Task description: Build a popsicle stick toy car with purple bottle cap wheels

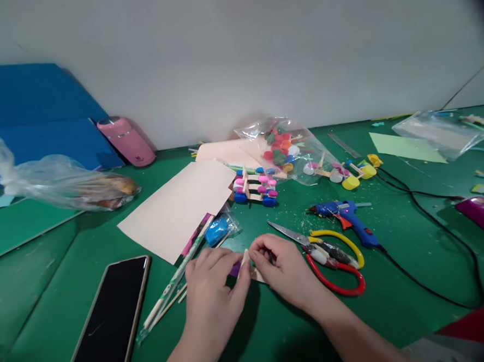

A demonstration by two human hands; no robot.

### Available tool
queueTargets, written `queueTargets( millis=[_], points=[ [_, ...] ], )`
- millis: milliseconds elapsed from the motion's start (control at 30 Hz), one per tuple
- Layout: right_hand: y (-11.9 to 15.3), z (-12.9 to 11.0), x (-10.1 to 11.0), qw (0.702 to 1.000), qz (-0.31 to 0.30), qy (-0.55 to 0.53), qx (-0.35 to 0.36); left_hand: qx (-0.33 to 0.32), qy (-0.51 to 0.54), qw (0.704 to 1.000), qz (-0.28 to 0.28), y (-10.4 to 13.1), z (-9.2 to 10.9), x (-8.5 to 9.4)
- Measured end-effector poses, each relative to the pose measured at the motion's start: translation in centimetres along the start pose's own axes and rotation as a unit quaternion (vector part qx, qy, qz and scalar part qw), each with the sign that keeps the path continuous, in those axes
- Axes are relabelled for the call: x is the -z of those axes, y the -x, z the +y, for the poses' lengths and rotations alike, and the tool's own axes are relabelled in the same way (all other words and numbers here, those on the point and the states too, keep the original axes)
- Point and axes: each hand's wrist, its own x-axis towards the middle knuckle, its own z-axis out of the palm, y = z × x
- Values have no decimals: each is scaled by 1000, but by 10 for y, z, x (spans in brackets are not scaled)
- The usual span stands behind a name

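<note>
Just left of the scissors, my two hands meet low over the green table. My left hand [211, 284] pinches a small pale wooden piece [244, 261] between thumb and fingers, one end pointing up. The fingertips of my right hand [284, 271] are closed together against the same piece, so part of it is hidden. Beneath the fingers, a flat pale strip [258, 276] and a bit of purple [234, 269] peek out. Scissors [328, 257] with one yellow and one red handle lie partly open beside my right hand.
A blue glue gun [346, 214] trails a black cable on the right. A phone [111, 320], wrapped sticks [178, 275] and pale card [178, 207] lie left. Behind are small wheeled models [254, 188], a bag of coloured caps [284, 145] and a pink bottle [127, 141].
</note>
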Motion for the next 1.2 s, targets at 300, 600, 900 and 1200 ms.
queueTargets(
  millis=[300,600,900,1200],
  points=[
    [2,-5,5,1000,3,-8,-7,28,85,996,-3,-3,-5,6],
    [25,-21,26,993,-38,24,106,41,251,962,-101,4,16,27],
    [40,-26,31,989,-88,37,114,39,296,941,-161,14,21,32],
    [54,37,101,950,231,202,-60,27,264,959,-103,41,18,35]
  ],
)
